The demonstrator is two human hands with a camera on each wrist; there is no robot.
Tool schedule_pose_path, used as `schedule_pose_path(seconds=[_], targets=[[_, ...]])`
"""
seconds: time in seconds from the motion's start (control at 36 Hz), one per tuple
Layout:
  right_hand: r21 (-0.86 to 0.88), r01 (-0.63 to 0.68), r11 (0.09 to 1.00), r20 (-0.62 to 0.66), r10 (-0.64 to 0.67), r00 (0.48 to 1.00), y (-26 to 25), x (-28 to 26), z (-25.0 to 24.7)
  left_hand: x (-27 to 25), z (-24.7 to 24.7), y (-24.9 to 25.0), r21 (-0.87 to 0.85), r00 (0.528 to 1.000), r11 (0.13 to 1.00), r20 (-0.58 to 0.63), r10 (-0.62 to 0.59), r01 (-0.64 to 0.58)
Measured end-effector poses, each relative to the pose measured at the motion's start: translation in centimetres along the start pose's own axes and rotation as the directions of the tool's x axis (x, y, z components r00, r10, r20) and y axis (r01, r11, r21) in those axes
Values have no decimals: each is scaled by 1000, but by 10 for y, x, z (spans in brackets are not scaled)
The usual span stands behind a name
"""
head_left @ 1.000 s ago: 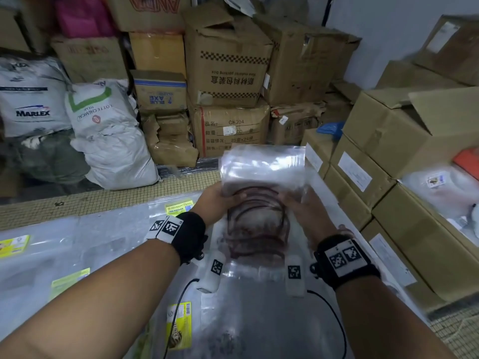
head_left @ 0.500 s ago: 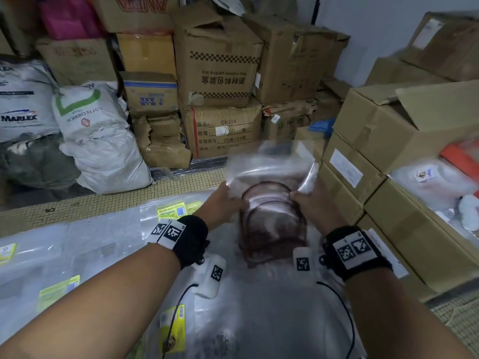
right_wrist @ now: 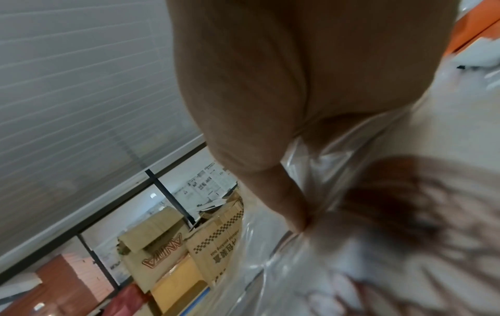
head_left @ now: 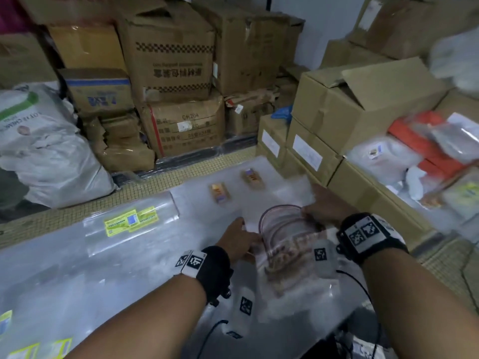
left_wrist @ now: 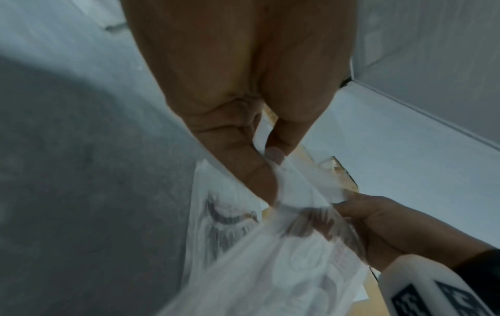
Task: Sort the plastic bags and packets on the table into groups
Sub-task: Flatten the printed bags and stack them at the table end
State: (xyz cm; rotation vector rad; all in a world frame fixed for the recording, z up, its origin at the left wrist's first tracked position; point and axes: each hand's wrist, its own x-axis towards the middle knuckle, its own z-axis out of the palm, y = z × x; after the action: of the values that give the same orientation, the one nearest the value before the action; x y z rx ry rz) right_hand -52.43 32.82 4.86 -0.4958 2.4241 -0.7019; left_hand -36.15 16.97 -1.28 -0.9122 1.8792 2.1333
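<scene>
Both edges of a clear packet are pinched by left hand and right hand above the desk

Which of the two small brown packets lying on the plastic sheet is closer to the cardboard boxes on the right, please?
The farther brown packet, lying nearer the stacked cardboard boxes; the other brown packet sits to its left and closer to the person.

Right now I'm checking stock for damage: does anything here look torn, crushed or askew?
Yes. The brown boxes stacked at the back left are crushed and torn at the corners, and the box on the right has a flap standing open. The bag in both hands looks intact, though blurred.
</scene>
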Motion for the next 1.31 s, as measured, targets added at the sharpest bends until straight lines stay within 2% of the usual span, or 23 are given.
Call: schedule_pose_path(seconds=[0.17, 0.36, 0.44, 0.56, 0.64, 0.75, 0.83, 0.89, 0.94, 1.03, 1.08, 1.17, 1.31], targets=[[-36, 62, 997, 10, -62, 998, 23, 6, -7, 16, 34, -17, -59, 997, 997, -42, -60, 57], [-107, 6, 994, -31, -9, 999, 40, 33, 2, 31, 55, -37, -18, 970, 1000, -243, -25, 22], [-111, 8, 994, -53, -14, 999, 44, 49, 13, 40, 61, -45, 62, 945, 998, -326, -10, 32], [-107, 7, 994, -45, -12, 999, 51, 66, 26, 43, 65, -46, 77, 940, 992, -334, -65, 96], [-154, -15, 988, -34, 10, 999, 52, 67, 30, 46, 65, -50, 221, 948, 966, -313, -57, 131], [-159, -30, 987, -43, 24, 999, 56, 70, 38, 47, 62, -46, 516, 951, 840, -310, 3, 166], [-82, -27, 996, -65, 21, 998, 60, 73, 41, 48, 53, -41, 746, 956, 630, -292, 18, 216], [-75, -34, 997, -76, 28, 997, 63, 73, 40, 47, 47, -33, 835, 957, 493, -289, 15, 245], [-92, -51, 994, -94, 42, 995, 68, 73, 40, 45, 40, -23, 901, 955, 354, -290, 69, 249], [-73, -76, 994, -112, 68, 991, 77, 69, 40, 49, 30, -6, 973, 961, 188, -174, 217, 134], [-49, -98, 994, -104, 93, 990, 84, 66, 40, 58, 25, 1, 993, 974, 122, -35, 222, 8], [-36, -128, 991, -65, 126, 990, 95, 60, 41, 74, 23, 0, 993, 981, 7, 119, 152, -121], [-73, -170, 983, -71, 165, 984, 114, 51, 43, 93, 30, -20, 984, 977, -10, 179, 116, -179]])
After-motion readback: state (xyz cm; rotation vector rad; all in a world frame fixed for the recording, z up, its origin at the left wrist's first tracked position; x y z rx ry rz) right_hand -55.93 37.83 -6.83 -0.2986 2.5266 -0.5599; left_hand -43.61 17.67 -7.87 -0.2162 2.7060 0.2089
